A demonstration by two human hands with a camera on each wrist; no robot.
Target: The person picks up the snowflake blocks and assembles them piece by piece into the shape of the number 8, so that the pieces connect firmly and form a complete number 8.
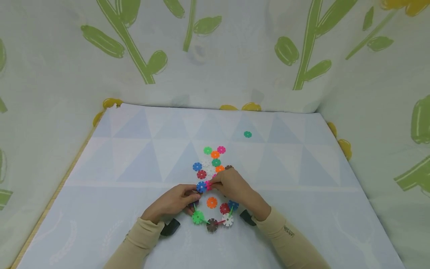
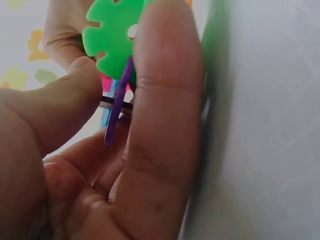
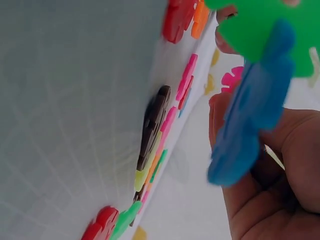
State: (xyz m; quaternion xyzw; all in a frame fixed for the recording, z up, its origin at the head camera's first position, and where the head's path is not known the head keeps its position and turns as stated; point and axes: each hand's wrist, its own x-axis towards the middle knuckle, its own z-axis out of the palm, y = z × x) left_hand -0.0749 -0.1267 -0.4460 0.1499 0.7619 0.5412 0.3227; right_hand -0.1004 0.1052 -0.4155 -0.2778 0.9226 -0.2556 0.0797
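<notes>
Table (image 1: 111,216) stretches under my right hand (image 1: 236,185), pinching at the far end of a curved chain (image 1: 197,219) of notched discs, and my left hand (image 1: 175,201), gripping that chain's left side between thumb and fingers. Beyond the chain lies a cluster of loose discs (image 1: 201,174). The pinched pink disc (image 1: 207,184) touches the chain's blue disc (image 1: 199,187), an orange disc (image 1: 212,200) lies within the chain's curve, and a green disc (image 1: 248,134) sits well beyond it.
</notes>
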